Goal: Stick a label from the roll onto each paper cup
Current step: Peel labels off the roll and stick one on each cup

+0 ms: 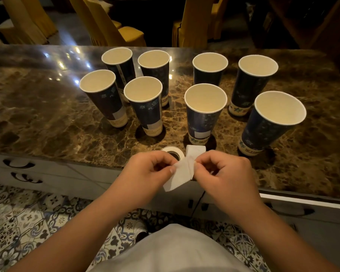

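8 paper cups (205, 109) standing upright on a brown marble counter (47, 114), split into 2 bunches of 4, one left and one right. From where I'm standing, 3 of the near ones already show a white label low on the side: the 2 front cups on the left and the front-middle one. Can't tell about the rest, their sides are too dark or turned away. The label roll (172, 152) lies flat at the near edge of the counter, partly hidden behind the left hand (147, 169). Both hands are up just in front of it, the left hand and right hand (224, 173) each pinching a strip of white label paper (180, 172) between thumb and fingertips, with the strip bent between them.
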Demonstrator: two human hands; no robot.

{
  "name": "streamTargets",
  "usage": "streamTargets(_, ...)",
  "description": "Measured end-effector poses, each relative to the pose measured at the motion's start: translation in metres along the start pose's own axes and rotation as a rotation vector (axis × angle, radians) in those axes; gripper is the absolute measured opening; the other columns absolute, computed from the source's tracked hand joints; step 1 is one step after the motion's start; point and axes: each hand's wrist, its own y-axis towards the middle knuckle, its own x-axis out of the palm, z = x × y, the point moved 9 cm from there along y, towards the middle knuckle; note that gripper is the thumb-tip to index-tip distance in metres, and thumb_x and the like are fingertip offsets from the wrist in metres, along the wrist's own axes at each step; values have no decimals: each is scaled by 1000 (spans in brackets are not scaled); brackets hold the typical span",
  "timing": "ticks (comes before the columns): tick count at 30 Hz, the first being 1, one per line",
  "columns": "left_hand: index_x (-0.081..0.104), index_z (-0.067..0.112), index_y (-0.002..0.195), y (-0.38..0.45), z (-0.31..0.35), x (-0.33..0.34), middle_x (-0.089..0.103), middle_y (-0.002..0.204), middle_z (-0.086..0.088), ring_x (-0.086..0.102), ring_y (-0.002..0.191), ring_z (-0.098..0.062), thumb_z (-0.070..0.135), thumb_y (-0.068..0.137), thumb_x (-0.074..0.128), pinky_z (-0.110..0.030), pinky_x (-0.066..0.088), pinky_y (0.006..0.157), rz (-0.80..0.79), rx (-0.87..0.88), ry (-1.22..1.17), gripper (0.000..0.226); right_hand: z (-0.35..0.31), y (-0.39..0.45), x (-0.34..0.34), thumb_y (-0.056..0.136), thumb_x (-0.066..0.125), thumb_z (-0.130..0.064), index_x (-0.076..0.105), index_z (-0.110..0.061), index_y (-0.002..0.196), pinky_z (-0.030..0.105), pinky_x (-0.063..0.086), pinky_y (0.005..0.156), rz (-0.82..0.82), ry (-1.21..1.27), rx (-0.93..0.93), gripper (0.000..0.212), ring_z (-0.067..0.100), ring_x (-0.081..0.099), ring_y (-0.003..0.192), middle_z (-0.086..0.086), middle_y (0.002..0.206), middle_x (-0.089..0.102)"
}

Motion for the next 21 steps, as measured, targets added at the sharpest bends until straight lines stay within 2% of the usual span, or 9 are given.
streamTargets(3, 73, 22, 86, 2, -21, -9, 71, 88, -5, 64, 84, -25, 13, 91, 64, -37, 54, 76, 55, -140, -128, 13, 22, 1, -3, 84, 64, -20, 72, -23, 75, 25, 57, 60, 28, 207, 207, 13, 10, 64, 67, -5, 66, 68)
streamTargets(6, 72, 19, 87, 5, -40, -23, 71, 89, -12, 62, 79, -29, 13, 92, 61, -37, 52, 71, 151, -229, -115, 13, 35, 0, -6, 86, 62, -19, 71, -27, 74, 40, 60, 64, 55, 286, 294, 17, 14, 66, 69, -3, 70, 70)
streamTargets(9, 69, 22, 103, 9, -55, -37, 70, 96, -4, 65, 89, -23, 15, 92, 61, -43, 56, 83, 255, -300, -96, 15, 36, 1, -9, 87, 61, -21, 70, -32, 75, 32, 60, 65, 96, 293, 293, 19, 10, 67, 71, -10, 73, 71)
streamTargets(11, 53, 24, 131, 6, -53, -43, 59, 121, 8, 58, 108, -13, 20, 90, 65, -38, 50, 96, 332, -282, -6, 43, 35, 1, -11, 87, 62, -21, 69, -35, 75, 22, 57, 63, 118, 258, 268, 19, 7, 67, 72, -13, 71, 71)
streamTargets(12, 45, 24, 138, 3, -43, -47, 50, 127, 12, 50, 114, -8, 24, 89, 66, -33, 46, 99, 380, -234, 78, 53, 32, 1, -12, 87, 64, -20, 69, -36, 77, 18, 55, 62, 130, 224, 238, 19, 5, 67, 73, -14, 68, 70)
streamTargets(14, 51, 26, 127, -7, -16, -46, 52, 121, 12, 52, 106, -3, 29, 87, 64, -26, 47, 89, 407, -86, 169, 42, 21, -1, -16, 86, 66, -20, 71, -32, 85, 13, 53, 62, 173, 128, 124, 13, 1, 67, 75, -20, 74, 69)
streamTargets(16, 65, 21, 97, -12, -5, -26, 66, 93, 5, 60, 78, -8, 30, 89, 60, -25, 52, 72, 247, -100, -9, 13, 5, -4, -19, 87, 65, -21, 74, -20, 93, 9, 52, 62, 234, -4, -52, 11, -2, 65, 72, -12, 80, 70)
streamTargets(19, 69, 11, 81, -19, -15, 24, 63, 70, -3, 53, 58, -15, 40, 95, 53, -29, 43, 59, -127, -404, -485, 36, -16, -13, -13, 90, 64, -17, 75, -7, 94, 8, 50, 63, 246, -152, -304, 15, -3, 60, 70, -1, 79, 73)
streamTargets(21, 69, 13, 81, -23, -18, 40, 59, 69, -2, 49, 56, -11, 48, 93, 52, -24, 36, 51, -218, -519, -658, 40, -26, -20, -4, 90, 65, -14, 75, -6, 93, 14, 51, 60, 215, -226, -454, 14, 4, 64, 67, 2, 80, 74)
